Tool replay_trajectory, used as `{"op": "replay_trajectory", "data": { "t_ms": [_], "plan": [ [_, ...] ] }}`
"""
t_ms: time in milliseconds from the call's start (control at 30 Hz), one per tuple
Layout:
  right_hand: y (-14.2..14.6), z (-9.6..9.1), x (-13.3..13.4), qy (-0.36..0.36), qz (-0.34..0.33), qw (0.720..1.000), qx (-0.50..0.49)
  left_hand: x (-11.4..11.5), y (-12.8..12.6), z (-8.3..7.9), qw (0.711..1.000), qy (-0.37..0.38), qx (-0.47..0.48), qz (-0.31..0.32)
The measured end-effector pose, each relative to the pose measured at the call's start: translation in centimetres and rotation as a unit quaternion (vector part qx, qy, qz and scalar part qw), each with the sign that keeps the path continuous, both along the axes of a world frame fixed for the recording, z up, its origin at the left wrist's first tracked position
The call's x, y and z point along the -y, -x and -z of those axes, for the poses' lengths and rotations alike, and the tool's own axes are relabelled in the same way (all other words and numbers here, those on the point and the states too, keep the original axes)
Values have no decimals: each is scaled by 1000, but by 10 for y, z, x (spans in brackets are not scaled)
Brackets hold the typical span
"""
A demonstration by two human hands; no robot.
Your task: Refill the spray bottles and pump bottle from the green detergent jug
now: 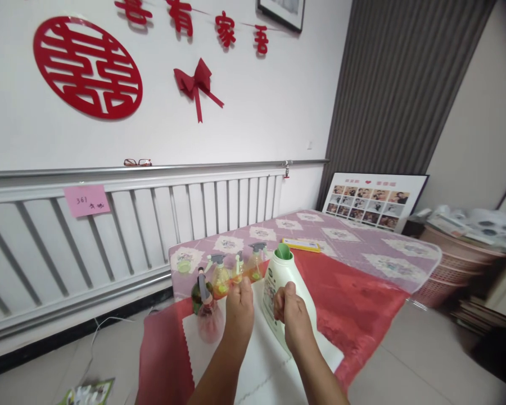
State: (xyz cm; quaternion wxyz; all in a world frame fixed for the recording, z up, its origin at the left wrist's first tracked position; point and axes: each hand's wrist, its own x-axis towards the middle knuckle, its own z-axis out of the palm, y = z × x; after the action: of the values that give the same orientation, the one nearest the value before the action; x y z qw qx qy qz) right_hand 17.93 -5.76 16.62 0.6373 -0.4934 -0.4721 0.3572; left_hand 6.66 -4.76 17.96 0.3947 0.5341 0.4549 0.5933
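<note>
Bottle of pale-green plastic (294, 275) with a green spout (283, 252) stands upright at lower centre of the frame. Bare left hand (240, 301), just beside it, and bare right hand (294, 312), across its front, show clenched fingers; I cannot tell whether they grip anything.

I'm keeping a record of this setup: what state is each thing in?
Large jug: upright, uncapped, green spout showing.
Left hand: curled, nothing visible in it.
Right hand: curled, in front of the jug; contact unclear.
Spray bottles: upright, trigger heads fitted.
Red cloth: spread out, hanging over the edge.
Yellow-edged box: lying flat.
Eyeglasses: resting on the pipe.
Pink note: stuck to the radiator.
Photo board: leaning upright.
</note>
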Motion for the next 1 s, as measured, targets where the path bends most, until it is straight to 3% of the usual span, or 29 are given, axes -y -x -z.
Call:
{"op": "replay_trajectory", "data": {
  "t_ms": [100,200,367,533,733,1000],
  "plan": [
    [0,7,1,11,-4,1000,23,6,2,8,999,10,-47,-12],
    [2,23,3,30,-4,999,9,16,11,32,997,-29,-63,-23],
    [11,67,10,69,-32,997,32,29,51,90,979,-87,-86,-162],
    [23,98,10,91,-55,991,84,6,84,140,945,-57,-111,-301],
    [38,100,-8,76,-62,987,128,-29,82,177,930,-69,-155,-327],
    [76,87,-39,50,-71,979,184,-37,76,202,930,-74,-138,-333]
  ]
}}
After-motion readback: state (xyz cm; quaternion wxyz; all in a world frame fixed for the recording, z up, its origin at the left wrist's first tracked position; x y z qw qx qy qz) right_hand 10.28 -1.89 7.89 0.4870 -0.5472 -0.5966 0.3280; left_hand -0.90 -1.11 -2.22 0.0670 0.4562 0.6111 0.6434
